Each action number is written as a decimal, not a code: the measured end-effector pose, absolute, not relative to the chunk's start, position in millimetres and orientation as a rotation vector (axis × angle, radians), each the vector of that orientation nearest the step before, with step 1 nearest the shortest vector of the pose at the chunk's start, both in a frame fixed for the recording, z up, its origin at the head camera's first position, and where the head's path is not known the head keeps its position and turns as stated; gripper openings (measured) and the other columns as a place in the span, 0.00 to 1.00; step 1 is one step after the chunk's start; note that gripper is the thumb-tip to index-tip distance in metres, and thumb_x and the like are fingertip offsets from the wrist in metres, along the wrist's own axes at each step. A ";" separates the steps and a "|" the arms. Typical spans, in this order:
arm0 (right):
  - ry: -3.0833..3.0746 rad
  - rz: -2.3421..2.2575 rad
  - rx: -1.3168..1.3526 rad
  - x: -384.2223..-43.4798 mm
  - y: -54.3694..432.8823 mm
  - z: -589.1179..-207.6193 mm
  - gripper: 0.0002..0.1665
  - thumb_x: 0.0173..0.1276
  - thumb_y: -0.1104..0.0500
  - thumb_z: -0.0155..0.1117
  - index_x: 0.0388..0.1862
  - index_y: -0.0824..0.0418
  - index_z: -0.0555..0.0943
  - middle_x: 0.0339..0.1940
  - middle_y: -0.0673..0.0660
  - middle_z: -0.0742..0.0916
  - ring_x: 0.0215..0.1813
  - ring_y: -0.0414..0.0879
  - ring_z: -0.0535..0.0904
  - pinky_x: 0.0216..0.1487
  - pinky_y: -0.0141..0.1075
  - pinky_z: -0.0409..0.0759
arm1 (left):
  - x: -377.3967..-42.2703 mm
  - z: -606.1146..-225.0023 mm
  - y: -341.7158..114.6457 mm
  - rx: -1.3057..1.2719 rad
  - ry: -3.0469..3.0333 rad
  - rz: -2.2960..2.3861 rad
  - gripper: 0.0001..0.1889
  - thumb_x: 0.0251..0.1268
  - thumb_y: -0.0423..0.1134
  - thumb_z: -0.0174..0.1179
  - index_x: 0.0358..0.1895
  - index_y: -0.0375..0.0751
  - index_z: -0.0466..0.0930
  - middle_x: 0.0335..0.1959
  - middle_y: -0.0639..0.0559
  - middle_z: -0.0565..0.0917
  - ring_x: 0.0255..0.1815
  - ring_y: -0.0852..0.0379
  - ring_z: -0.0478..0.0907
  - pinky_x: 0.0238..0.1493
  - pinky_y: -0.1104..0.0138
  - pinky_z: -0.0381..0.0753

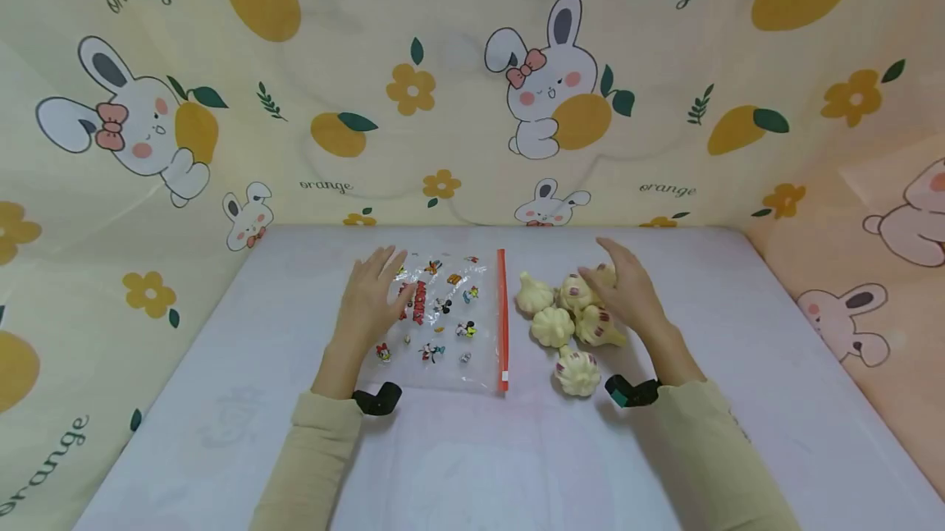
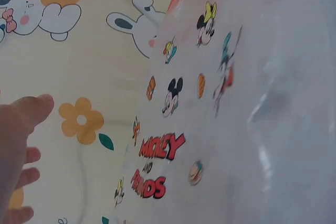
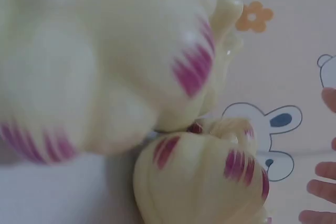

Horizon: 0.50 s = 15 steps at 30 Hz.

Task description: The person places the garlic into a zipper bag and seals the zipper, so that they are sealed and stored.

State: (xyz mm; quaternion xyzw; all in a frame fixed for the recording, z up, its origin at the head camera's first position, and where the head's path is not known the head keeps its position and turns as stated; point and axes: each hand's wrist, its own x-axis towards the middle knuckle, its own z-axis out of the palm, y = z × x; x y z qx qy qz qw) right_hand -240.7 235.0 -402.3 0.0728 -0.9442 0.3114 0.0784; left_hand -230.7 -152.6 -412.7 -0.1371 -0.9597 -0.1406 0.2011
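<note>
A clear zip bag (image 1: 443, 367) with small cartoon prints and a red slider strip lies flat on the table, left of centre. My left hand (image 1: 369, 297) hovers at the bag's left side with fingers spread and nothing in them. In the left wrist view, the thumb (image 2: 26, 111) and fingertips stand apart from the bag (image 2: 236, 129). Several garlic bulbs (image 1: 552, 326), cream with purple streaks, are clustered right of the bag. Over their right edge is my right hand (image 1: 627, 285), fingers loosely extended, partly hiding some bulbs. Its fingertips (image 3: 323, 188) appear beyond a garlic bulb (image 3: 202, 177).
The white tabletop (image 1: 472, 465) extends in front of the bag and bulbs. A printed cloth (image 1: 458, 121) with rabbits and oranges rises behind the table and along both sides. A dark wrist mount (image 1: 378, 400) sits at the left cuff, another mount (image 1: 631, 391) at the right.
</note>
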 end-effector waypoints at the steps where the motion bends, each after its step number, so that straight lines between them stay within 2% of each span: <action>1: -2.823 0.951 0.217 -238.8 234.2 -402.3 0.42 0.73 0.41 0.53 0.75 0.63 0.56 0.76 0.69 0.62 0.76 0.67 0.55 0.74 0.65 0.56 | -229.8 -413.7 -151.6 -0.411 -2.667 -0.402 0.29 0.66 0.48 0.59 0.69 0.44 0.67 0.70 0.41 0.69 0.73 0.41 0.65 0.75 0.43 0.59; 15: -2.682 1.206 0.258 -219.9 221.1 -411.5 0.28 0.72 0.54 0.57 0.65 0.69 0.70 0.66 0.70 0.76 0.67 0.65 0.70 0.66 0.60 0.72 | -219.0 -427.9 -124.3 -0.755 -2.476 -0.446 0.22 0.64 0.39 0.62 0.61 0.40 0.76 0.61 0.43 0.80 0.62 0.45 0.77 0.69 0.49 0.72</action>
